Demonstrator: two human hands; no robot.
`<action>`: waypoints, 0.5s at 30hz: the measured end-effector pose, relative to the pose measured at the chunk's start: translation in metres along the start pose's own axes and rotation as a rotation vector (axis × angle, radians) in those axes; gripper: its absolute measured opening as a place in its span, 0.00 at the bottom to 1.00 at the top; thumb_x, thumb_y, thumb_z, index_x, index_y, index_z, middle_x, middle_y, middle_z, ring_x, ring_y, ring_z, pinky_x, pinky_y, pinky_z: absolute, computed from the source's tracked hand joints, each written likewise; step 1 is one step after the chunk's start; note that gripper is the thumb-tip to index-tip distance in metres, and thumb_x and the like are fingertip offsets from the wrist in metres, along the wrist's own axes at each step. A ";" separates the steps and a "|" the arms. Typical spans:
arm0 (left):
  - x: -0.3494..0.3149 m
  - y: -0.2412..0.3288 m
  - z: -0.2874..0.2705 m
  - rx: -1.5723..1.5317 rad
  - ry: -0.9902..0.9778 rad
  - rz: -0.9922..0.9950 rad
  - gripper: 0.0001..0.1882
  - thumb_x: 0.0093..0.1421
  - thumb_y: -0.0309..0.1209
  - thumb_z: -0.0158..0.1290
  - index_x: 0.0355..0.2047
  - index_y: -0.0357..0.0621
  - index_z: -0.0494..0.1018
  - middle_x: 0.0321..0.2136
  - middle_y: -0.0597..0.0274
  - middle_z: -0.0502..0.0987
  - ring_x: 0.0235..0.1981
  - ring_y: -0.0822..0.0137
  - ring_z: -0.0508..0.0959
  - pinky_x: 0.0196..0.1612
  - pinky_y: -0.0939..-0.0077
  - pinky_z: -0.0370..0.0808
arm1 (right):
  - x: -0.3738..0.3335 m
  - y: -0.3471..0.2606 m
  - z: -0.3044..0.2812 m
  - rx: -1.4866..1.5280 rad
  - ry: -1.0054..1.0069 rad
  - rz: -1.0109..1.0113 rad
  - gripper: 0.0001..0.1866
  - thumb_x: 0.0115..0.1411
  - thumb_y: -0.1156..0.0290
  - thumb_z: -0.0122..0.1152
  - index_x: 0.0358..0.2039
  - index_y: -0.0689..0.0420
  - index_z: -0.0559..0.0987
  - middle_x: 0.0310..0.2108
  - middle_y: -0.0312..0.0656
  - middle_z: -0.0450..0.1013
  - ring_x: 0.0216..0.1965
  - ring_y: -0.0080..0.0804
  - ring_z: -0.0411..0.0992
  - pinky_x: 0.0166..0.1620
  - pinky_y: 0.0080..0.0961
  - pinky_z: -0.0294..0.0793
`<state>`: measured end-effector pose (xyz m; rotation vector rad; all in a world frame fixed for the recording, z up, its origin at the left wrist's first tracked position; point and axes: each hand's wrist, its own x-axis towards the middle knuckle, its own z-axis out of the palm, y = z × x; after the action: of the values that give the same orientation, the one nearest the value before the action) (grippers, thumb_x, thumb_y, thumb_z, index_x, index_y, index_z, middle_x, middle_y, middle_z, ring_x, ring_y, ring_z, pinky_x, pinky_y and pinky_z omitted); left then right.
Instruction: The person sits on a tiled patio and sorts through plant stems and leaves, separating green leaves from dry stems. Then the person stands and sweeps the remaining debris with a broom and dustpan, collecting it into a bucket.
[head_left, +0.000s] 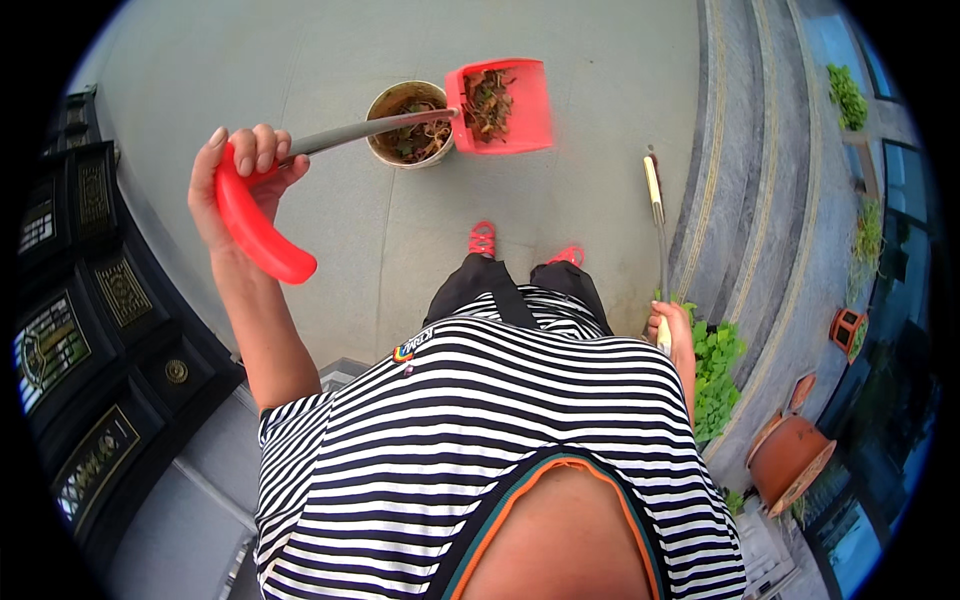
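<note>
My left hand (240,175) is raised and wrapped round the red, curved grip of a long-handled dustpan (528,105). Its grey pole slants across the mouth of a bucket (430,158), and the red pan hangs beside the rim, to the right. Dry leaves and twigs (488,105) lie in the pan, and more leaf litter (422,140) is inside the bucket. Down at my right side, my right hand (678,332) is closed round the cream end of a long thin metal tool (661,240). Its far end also has a cream part; its exact kind is unclear.
Stone steps (765,180) curve along the right. Leafy green plants (715,370) grow close by my right arm, with a terracotta pot (785,455) farther right. A dark ornate gate (110,290) runs along the left. My red shoes (482,240) stand on grey paving.
</note>
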<state>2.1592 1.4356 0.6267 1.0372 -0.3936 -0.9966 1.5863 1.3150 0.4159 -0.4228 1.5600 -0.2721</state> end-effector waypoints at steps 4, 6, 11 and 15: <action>-0.058 0.018 0.017 0.228 0.015 0.164 0.20 0.60 0.39 0.39 0.13 0.47 0.60 0.18 0.64 0.61 0.31 0.65 0.64 0.38 0.68 0.71 | 0.013 -0.012 0.028 0.251 -0.197 0.163 0.10 0.59 0.70 0.52 0.22 0.50 0.64 0.13 0.28 0.62 0.13 0.17 0.60 0.16 0.14 0.62; -0.079 0.015 0.039 0.352 0.057 0.231 0.18 0.57 0.38 0.42 0.12 0.47 0.60 0.18 0.64 0.61 0.31 0.66 0.63 0.39 0.69 0.69 | 0.033 -0.012 0.024 0.189 -0.247 0.214 0.11 0.59 0.69 0.52 0.22 0.50 0.64 0.14 0.29 0.62 0.13 0.17 0.60 0.17 0.14 0.62; -0.120 -0.017 0.073 0.597 0.025 0.270 0.14 0.48 0.34 0.50 0.12 0.41 0.61 0.17 0.64 0.63 0.28 0.68 0.64 0.34 0.74 0.63 | 0.018 -0.014 0.016 0.106 -0.305 0.143 0.11 0.58 0.69 0.54 0.22 0.50 0.64 0.14 0.29 0.63 0.14 0.18 0.61 0.17 0.13 0.61; -0.155 -0.075 0.081 0.939 -0.068 0.232 0.10 0.44 0.29 0.52 0.14 0.40 0.63 0.18 0.63 0.66 0.28 0.65 0.65 0.34 0.72 0.64 | 0.027 -0.001 -0.036 0.093 -0.324 0.224 0.12 0.58 0.69 0.54 0.21 0.49 0.63 0.13 0.29 0.62 0.15 0.18 0.60 0.17 0.13 0.61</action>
<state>1.9845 1.5110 0.6283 1.7408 -1.0724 -0.6187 1.5509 1.2996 0.3929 -0.2045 1.2580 -0.0962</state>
